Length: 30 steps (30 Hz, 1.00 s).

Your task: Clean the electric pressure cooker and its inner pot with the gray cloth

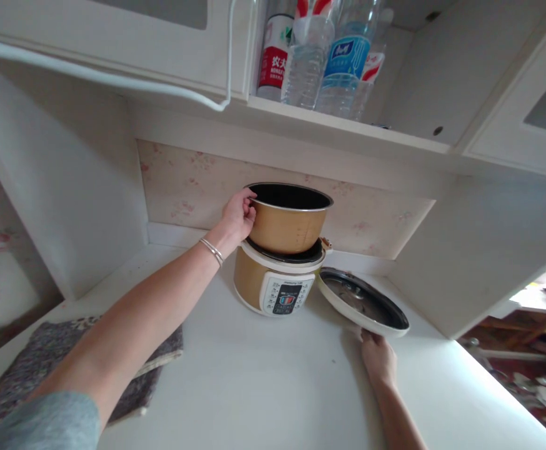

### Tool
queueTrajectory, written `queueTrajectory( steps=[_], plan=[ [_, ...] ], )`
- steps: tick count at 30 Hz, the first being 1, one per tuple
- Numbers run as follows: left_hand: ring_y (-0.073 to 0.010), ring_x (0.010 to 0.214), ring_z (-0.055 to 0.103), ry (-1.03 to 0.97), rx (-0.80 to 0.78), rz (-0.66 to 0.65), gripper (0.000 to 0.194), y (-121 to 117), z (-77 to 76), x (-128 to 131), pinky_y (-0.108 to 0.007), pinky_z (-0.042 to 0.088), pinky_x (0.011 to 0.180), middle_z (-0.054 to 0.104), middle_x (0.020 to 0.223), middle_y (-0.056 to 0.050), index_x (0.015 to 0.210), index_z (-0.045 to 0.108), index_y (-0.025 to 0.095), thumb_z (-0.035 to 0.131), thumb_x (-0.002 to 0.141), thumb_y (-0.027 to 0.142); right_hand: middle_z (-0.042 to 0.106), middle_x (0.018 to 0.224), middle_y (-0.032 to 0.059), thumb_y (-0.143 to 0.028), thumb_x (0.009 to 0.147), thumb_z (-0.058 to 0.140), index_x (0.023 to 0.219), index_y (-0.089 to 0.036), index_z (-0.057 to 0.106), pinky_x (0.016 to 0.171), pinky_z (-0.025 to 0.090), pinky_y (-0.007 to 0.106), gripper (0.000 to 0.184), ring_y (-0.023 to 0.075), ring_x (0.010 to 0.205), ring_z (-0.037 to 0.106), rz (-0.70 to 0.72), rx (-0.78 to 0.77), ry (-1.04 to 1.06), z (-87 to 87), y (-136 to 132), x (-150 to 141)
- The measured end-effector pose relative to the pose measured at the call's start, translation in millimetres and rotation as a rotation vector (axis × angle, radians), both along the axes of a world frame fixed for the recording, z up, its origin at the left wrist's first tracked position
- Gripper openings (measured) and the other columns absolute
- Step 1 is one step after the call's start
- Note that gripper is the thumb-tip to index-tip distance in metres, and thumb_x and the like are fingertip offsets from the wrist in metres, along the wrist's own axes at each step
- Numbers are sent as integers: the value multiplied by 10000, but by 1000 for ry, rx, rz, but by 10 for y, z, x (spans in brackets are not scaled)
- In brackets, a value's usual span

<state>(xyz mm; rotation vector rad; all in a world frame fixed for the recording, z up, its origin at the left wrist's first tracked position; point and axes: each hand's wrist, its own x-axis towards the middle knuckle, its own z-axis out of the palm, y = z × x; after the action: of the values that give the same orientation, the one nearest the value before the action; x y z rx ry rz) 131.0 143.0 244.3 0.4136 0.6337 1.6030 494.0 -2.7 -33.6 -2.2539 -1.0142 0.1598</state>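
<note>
The left hand (240, 215) is closed on the rim of the inner pot (288, 219), fingers curled over its edge, holding it partly raised out of the cooker (277, 281) just beneath it. The right hand (377, 356) grips the near edge of the lid (363, 301), which tilts to the right of the cooker, just above the white surface (254, 381). Near the left forearm lies a folded cloth (57, 356). Well above both hands, bottles (320, 56) stand on an open shelf (348, 128).

Your right hand's (378, 358) fingers hide under the lid (363, 302); bottle (345, 59) tops are cut off above.
</note>
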Motion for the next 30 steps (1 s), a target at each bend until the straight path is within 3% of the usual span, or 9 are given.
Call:
queueTrajectory(
  steps=[7, 10, 13, 16, 19, 22, 24, 27, 30],
  plan=[
    [44, 319, 328, -60, 167, 113, 244, -309, 214, -715, -46, 277, 307, 423, 491, 112, 586, 442, 154, 647, 611, 24, 716, 892, 80, -484, 793, 363, 1053, -182, 672, 748, 460, 337, 504, 257, 858, 638, -35, 161, 180, 16, -157, -60],
    [56, 311, 309, -42, 196, 188, 253, -456, 251, -1109, -38, 246, 305, 408, 495, 113, 580, 429, 153, 633, 624, 9, 715, 881, 67, -484, 780, 384, 1019, -206, 680, 790, 443, 342, 471, 266, 899, 633, 118, 48, 102, 23, -211, -203],
    [55, 311, 294, -25, 207, 266, 264, -625, 225, -1488, -43, 210, 297, 398, 495, 110, 582, 426, 154, 625, 629, -11, 721, 945, 58, -489, 783, 410, 990, -230, 688, 809, 447, 337, 433, 270, 920, 640, 280, -37, 28, 19, -285, -556],
    [45, 313, 285, 11, 170, 336, 280, -796, 149, -1804, -56, 193, 287, 394, 487, 108, 583, 424, 160, 627, 618, -29, 716, 1001, 51, -472, 828, 417, 945, -242, 692, 812, 466, 306, 377, 247, 935, 644, 499, 17, 5, 83, -426, -1220],
    [34, 316, 280, 64, 124, 404, 285, -915, 25, -2040, -67, 192, 285, 377, 464, 109, 577, 423, 164, 619, 611, -40, 701, 982, 66, -378, 915, 367, 957, -225, 677, 807, 479, 280, 348, 200, 894, 639, 939, 82, 5, 284, -602, -2137],
    [24, 319, 274, 107, 87, 468, 290, -960, -151, -2211, -75, 192, 287, 371, 444, 111, 564, 412, 168, 611, 608, -39, 654, 1110, 62, -324, 922, 432, 1173, -232, 585, 911, 455, 295, 308, 178, 1032, 586, 1360, 140, -58, 563, -717, -3107],
    [19, 323, 284, 126, 51, 494, 287, -961, -291, -2298, -82, 193, 290, 376, 436, 109, 554, 412, 167, 619, 600, -28, 567, 1284, 72, -465, 843, 570, 1288, -239, 495, 1008, 403, 363, 505, 213, 1166, 513, 1588, 204, -148, 711, -738, -3688],
    [18, 327, 294, 153, -12, 509, 269, -943, -513, -2403, -92, 195, 296, 388, 432, 108, 546, 428, 160, 641, 575, -1, 370, 1482, 70, -667, 789, 535, 1417, -289, 332, 1108, 248, 520, 760, 276, 1350, 328, 1719, 238, -251, 776, -693, -4377],
    [21, 333, 301, 152, -76, 511, 264, -915, -724, -2488, -95, 200, 307, 418, 444, 106, 551, 439, 154, 662, 549, 12, 230, 1544, 138, -752, 778, 444, 1465, -234, 240, 1082, 126, 665, 885, 351, 1417, 158, 1737, 162, -312, 656, -594, -4793]
  ],
)
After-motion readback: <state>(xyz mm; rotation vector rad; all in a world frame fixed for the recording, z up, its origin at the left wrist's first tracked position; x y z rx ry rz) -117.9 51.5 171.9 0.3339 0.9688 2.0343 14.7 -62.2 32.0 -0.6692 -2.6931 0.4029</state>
